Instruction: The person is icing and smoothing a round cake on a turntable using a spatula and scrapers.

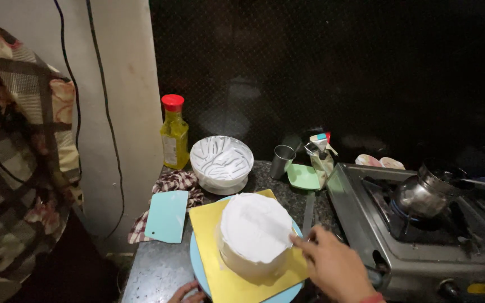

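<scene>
A round cake (255,231) coated in white cream is sitting in the lower middle of the frame, resting on a yellow square board (227,280) that is lying on a pale blue turntable (197,266). The right hand (335,268) is reaching in from the lower right, its fingertips meeting the cake's right edge; a thin flat blade (309,216) is running up from the fingers, but whether the fingers are closed around it cannot be told. The left hand (188,292) is peeking in at the bottom edge, its fingers lying at the turntable's rim, mostly cut off, so how far they are curled is unclear.

All of this is standing on a dark speckled surface (158,269). Just left of the board a light blue plastic scraper (166,216) is lying on a checked cloth (172,185). Above the cake a white bowl (222,163) streaked with cream is sitting, and to its left a bottle of yellow liquid with a red cap (174,133) is standing against the wall. Right of the bowl a steel cup (282,160) is standing beside a small green tray (303,176) and an opened carton (321,154).

A gas stove (422,247) is filling the lower right, with a steel pot (425,193) sitting on a burner. A floral and checked fabric (23,151) is hanging at the far left.
</scene>
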